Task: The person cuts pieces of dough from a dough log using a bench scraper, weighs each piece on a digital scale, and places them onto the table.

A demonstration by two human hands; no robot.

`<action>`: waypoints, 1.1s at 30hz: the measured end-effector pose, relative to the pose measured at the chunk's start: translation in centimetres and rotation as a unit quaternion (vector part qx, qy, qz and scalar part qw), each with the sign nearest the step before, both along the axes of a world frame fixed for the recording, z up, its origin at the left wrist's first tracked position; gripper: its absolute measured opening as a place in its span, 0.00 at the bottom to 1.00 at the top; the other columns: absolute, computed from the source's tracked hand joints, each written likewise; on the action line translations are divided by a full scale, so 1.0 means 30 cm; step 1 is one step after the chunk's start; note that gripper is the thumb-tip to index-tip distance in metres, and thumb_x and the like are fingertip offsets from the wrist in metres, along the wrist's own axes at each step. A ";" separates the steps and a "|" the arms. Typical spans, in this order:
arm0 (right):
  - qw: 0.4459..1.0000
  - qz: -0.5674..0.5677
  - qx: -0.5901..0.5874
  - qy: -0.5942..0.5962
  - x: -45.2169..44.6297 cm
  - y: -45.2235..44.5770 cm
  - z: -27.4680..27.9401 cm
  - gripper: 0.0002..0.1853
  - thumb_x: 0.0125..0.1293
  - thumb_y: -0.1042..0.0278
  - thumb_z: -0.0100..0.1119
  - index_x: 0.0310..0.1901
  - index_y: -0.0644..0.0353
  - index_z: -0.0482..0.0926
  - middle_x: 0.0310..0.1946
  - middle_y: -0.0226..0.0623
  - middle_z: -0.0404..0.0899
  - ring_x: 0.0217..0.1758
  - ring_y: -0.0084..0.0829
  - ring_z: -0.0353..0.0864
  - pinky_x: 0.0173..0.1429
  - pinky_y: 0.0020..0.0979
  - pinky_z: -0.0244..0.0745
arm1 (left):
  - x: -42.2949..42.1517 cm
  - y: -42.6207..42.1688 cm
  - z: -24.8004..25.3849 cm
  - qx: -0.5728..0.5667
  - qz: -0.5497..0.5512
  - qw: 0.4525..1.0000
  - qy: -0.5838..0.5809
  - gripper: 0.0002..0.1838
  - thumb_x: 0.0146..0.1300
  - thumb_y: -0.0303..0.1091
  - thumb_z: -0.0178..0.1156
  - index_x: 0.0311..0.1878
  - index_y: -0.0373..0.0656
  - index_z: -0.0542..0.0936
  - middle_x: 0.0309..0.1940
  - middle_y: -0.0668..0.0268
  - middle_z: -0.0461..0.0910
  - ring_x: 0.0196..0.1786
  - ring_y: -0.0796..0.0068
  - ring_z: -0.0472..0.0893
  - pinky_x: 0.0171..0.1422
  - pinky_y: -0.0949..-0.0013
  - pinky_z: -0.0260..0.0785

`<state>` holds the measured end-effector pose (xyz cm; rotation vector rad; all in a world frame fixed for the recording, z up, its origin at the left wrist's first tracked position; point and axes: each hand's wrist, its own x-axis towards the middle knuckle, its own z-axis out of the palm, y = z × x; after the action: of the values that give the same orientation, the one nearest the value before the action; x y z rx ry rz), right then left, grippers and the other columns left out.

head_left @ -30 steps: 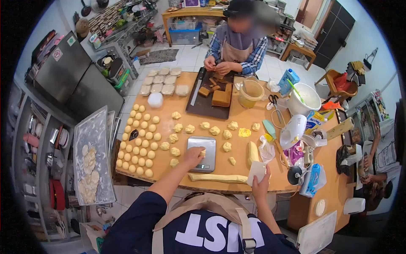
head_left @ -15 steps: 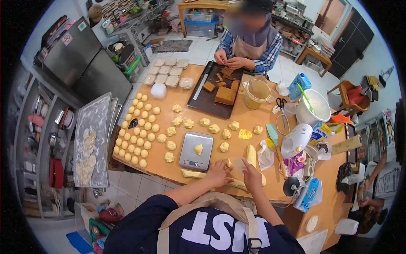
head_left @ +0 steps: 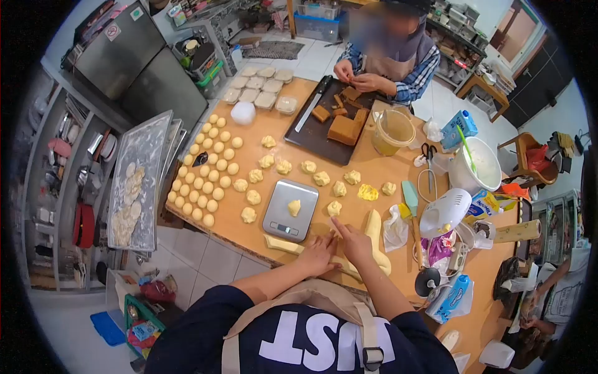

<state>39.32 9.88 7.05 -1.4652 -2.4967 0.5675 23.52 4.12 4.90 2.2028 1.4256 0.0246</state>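
Note:
My left hand (head_left: 319,255) lies over a long pale dough strip (head_left: 283,245) at the table's near edge, its fingers bent down onto the dough. Close on its right, my right hand (head_left: 356,244) grips a pale, flat dough scraper (head_left: 334,225), mostly hidden by the fingers. A thicker dough roll (head_left: 375,240) lies right of that hand. Left of the hands stands a digital scale (head_left: 289,215) with a dough lump (head_left: 294,207) on it. Another dough lump (head_left: 334,208) sits just beyond my right fingertips, among several rough lumps.
Rows of smooth dough balls (head_left: 212,165) cover the table's left side. Across from me, a person's hands (head_left: 364,78) work above a dark tray (head_left: 305,128) with brown blocks and a knife. A hand mixer (head_left: 445,212), white bucket (head_left: 476,165) and spatula (head_left: 410,196) crowd the right.
My right hand has moved left and away from me with the scraper, coming against my left hand. The small dough piece by my left fingers is now hidden. The camera view has shifted.

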 end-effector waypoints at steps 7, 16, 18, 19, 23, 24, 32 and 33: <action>0.999 -0.040 -0.033 -0.016 -0.004 -0.017 -0.005 0.40 0.56 0.72 0.59 0.72 0.37 0.60 0.40 0.37 0.78 0.38 0.43 0.82 0.38 0.41 0.77 | -0.014 0.009 -0.006 0.011 0.026 0.994 -0.106 0.36 0.61 0.51 0.61 0.65 0.33 0.68 0.65 0.46 0.66 0.67 0.49 0.67 0.71 0.53 0.59; 0.964 -0.184 -0.044 0.187 0.150 -0.132 0.083 0.35 0.59 0.75 0.59 0.70 0.46 0.64 0.51 0.53 0.78 0.50 0.53 0.79 0.50 0.44 0.75 | -0.205 0.057 -0.007 0.168 0.176 0.938 -0.247 0.25 0.63 0.41 0.62 0.60 0.41 0.75 0.62 0.55 0.73 0.64 0.54 0.71 0.70 0.56 0.61; 0.953 -0.221 -0.023 0.207 0.172 -0.128 0.115 0.35 0.59 0.79 0.58 0.70 0.49 0.64 0.53 0.54 0.77 0.53 0.54 0.78 0.54 0.43 0.74 | -0.280 0.090 0.008 0.176 0.183 0.956 -0.145 0.27 0.62 0.42 0.62 0.62 0.41 0.72 0.64 0.56 0.70 0.67 0.56 0.68 0.72 0.55 0.59; 0.952 -0.218 0.006 0.213 0.183 -0.131 0.120 0.36 0.59 0.79 0.59 0.70 0.49 0.64 0.53 0.54 0.77 0.54 0.54 0.78 0.55 0.43 0.74 | -0.305 0.102 0.019 0.185 0.187 0.960 -0.093 0.29 0.61 0.43 0.63 0.63 0.42 0.71 0.66 0.56 0.69 0.68 0.57 0.67 0.72 0.54 0.57; 0.949 -0.195 0.065 0.238 0.180 -0.097 0.138 0.36 0.58 0.80 0.60 0.70 0.51 0.64 0.54 0.54 0.77 0.56 0.53 0.78 0.56 0.42 0.74 | -0.338 0.105 -0.018 0.185 0.149 0.971 -0.030 0.33 0.61 0.48 0.63 0.65 0.43 0.67 0.68 0.57 0.65 0.72 0.60 0.64 0.75 0.51 0.51; 0.950 -0.192 0.057 0.239 0.178 -0.101 0.138 0.37 0.57 0.80 0.60 0.70 0.51 0.64 0.55 0.53 0.77 0.56 0.53 0.78 0.55 0.41 0.75 | -0.334 0.103 -0.024 0.183 0.165 0.968 -0.039 0.34 0.61 0.50 0.62 0.66 0.44 0.67 0.68 0.58 0.65 0.72 0.60 0.63 0.76 0.50 0.49; 0.957 -0.175 -0.008 0.232 0.097 -0.128 0.128 0.36 0.59 0.78 0.60 0.70 0.46 0.63 0.49 0.53 0.79 0.44 0.51 0.82 0.46 0.41 0.76 | -0.338 0.098 0.036 0.162 0.164 0.971 0.065 0.36 0.60 0.59 0.60 0.67 0.50 0.68 0.71 0.56 0.59 0.76 0.54 0.52 0.76 0.43 0.42; 0.959 -0.174 -0.035 0.222 0.092 -0.130 0.128 0.37 0.59 0.78 0.60 0.70 0.46 0.63 0.48 0.53 0.79 0.43 0.51 0.82 0.45 0.41 0.76 | -0.327 0.098 0.071 0.165 0.175 0.968 0.076 0.36 0.60 0.59 0.61 0.66 0.50 0.68 0.71 0.55 0.57 0.76 0.51 0.50 0.75 0.43 0.42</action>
<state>42.09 5.98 10.90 -1.5477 -1.8474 0.8142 13.70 7.07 7.04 2.2122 2.0070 0.2354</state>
